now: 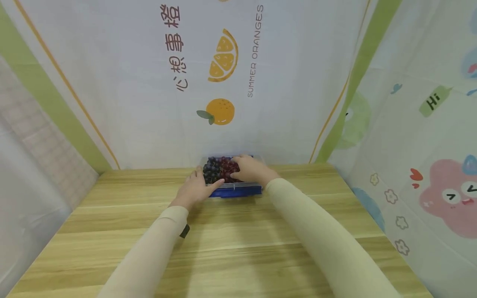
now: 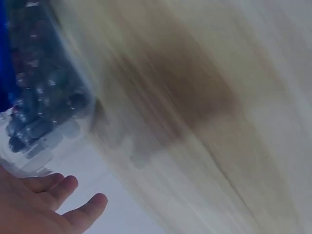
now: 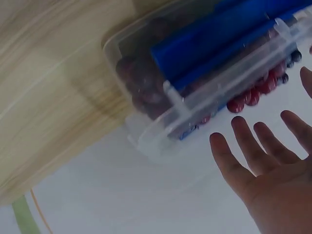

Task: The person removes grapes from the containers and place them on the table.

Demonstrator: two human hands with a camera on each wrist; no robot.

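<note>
A clear plastic box with a blue clip flap along its front stands at the back of the table. It is heaped with dark grapes on the left and red grapes on the right. My left hand lies at the box's left front corner, thumb stretched along the front rim; the left wrist view shows its fingertips extended beside the box end. Over the red grapes reaches my right hand, its fingers spread. In the right wrist view these fingers look apart from the grapes.
The wood-grain table stretches toward me. Behind the box hangs a white cloth printed with oranges, close to it. Patterned cloth borders the right side and pale cloth the left.
</note>
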